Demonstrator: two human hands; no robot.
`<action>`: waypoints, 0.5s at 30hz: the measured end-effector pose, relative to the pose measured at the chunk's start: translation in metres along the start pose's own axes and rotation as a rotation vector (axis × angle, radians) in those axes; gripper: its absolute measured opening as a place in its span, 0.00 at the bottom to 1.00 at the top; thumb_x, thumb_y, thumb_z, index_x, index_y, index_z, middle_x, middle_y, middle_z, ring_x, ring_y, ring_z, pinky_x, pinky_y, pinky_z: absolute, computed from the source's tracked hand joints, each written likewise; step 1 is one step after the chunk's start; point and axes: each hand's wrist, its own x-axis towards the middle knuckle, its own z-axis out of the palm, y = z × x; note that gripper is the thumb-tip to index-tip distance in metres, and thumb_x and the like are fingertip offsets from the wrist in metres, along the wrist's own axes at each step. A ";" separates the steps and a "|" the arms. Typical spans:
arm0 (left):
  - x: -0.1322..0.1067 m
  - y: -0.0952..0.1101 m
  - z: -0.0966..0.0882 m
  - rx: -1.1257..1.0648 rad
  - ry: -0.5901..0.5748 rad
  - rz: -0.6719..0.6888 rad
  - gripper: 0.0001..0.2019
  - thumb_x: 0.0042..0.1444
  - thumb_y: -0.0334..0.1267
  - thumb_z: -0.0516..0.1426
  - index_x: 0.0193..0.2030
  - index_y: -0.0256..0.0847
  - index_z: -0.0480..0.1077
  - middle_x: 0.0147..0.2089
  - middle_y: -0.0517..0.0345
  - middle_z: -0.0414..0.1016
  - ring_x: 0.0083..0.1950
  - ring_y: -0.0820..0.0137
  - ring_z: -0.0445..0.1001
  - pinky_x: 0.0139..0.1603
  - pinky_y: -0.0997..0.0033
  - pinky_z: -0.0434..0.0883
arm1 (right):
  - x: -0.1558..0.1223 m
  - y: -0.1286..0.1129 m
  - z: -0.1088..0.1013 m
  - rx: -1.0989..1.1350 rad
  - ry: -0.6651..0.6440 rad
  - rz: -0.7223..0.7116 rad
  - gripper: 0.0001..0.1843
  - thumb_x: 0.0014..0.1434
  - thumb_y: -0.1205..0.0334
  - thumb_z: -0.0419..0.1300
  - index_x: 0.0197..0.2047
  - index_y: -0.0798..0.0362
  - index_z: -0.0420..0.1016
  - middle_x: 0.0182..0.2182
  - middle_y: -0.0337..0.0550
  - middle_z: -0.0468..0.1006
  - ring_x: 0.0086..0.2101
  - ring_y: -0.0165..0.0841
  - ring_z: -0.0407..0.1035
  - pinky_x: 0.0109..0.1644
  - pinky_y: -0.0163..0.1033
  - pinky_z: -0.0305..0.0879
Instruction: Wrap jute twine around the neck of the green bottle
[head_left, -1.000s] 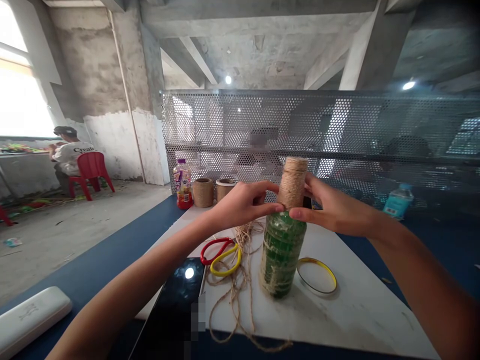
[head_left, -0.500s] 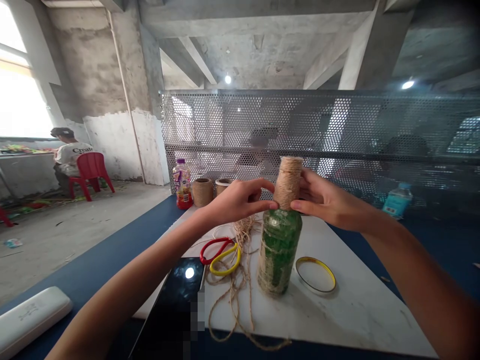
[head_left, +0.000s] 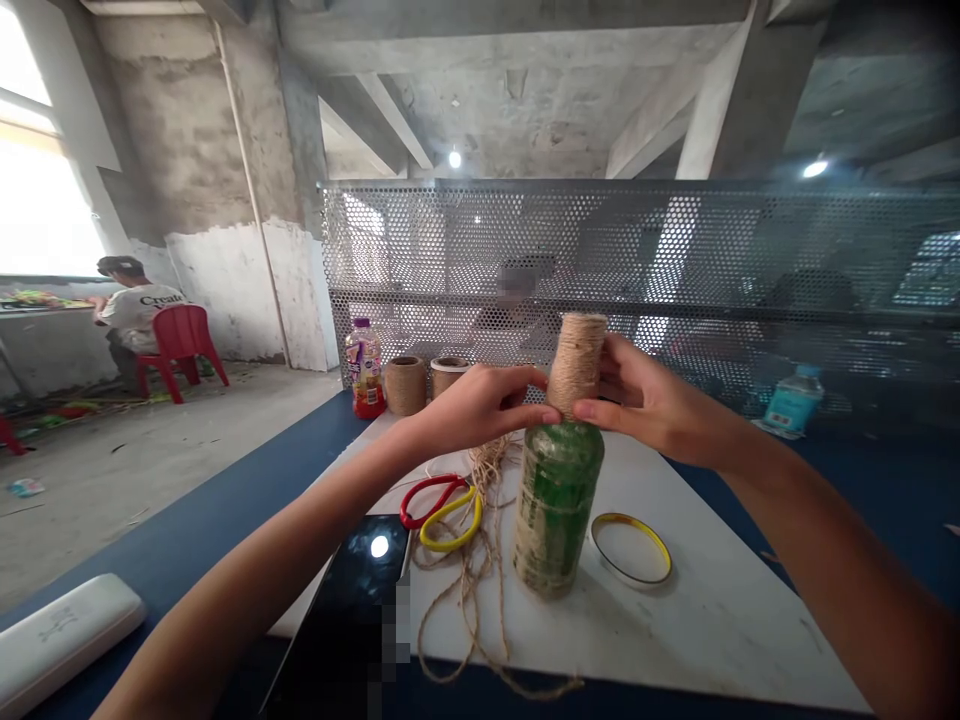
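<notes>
A green glass bottle (head_left: 556, 500) stands upright on a white board (head_left: 712, 620). Its neck is fully wound in jute twine, and loose turns of twine cross its body. My left hand (head_left: 480, 408) pinches the base of the wrapped neck from the left. My right hand (head_left: 649, 400) grips the same neck from the right, fingers pressed to the twine. Loose jute twine (head_left: 472, 560) trails from the bottle down across the board toward the near edge.
Red and yellow scissors (head_left: 441, 510) lie left of the bottle and a yellow-rimmed ring (head_left: 631, 548) to its right. A dark phone (head_left: 352, 610) and white case (head_left: 60, 635) sit near me. Two twine spools (head_left: 406, 384), a drink bottle (head_left: 364, 368) and a perforated metal screen (head_left: 675, 260) stand behind. A person sits far left.
The bottle has tilted and shifted slightly left between my hands. My fingers have moved a little around the wrapped neck; both hands stay on it.
</notes>
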 end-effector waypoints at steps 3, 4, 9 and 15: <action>0.000 0.000 0.000 0.002 0.014 0.016 0.19 0.58 0.50 0.57 0.45 0.35 0.73 0.21 0.68 0.57 0.22 0.79 0.56 0.24 0.77 0.55 | -0.001 -0.001 -0.001 -0.056 -0.020 -0.036 0.33 0.58 0.58 0.62 0.63 0.44 0.53 0.62 0.45 0.63 0.60 0.43 0.60 0.62 0.51 0.62; 0.000 0.001 0.000 0.003 0.013 0.017 0.19 0.58 0.51 0.56 0.45 0.36 0.73 0.21 0.68 0.57 0.22 0.79 0.56 0.24 0.77 0.55 | -0.001 0.000 -0.001 -0.095 -0.020 -0.041 0.35 0.57 0.57 0.63 0.64 0.44 0.53 0.62 0.45 0.63 0.60 0.44 0.60 0.62 0.53 0.62; 0.000 0.002 -0.001 -0.007 0.002 0.011 0.20 0.58 0.51 0.56 0.46 0.35 0.73 0.21 0.68 0.58 0.23 0.79 0.57 0.24 0.77 0.56 | -0.001 0.002 0.000 -0.191 0.043 0.003 0.34 0.54 0.55 0.65 0.61 0.41 0.55 0.58 0.43 0.68 0.57 0.45 0.64 0.58 0.55 0.66; -0.002 -0.001 -0.005 -0.073 -0.021 0.007 0.18 0.58 0.49 0.57 0.44 0.36 0.74 0.21 0.68 0.56 0.23 0.79 0.55 0.23 0.78 0.55 | -0.003 -0.002 -0.002 0.063 -0.105 0.000 0.30 0.60 0.62 0.60 0.62 0.41 0.54 0.61 0.42 0.65 0.58 0.41 0.63 0.59 0.48 0.66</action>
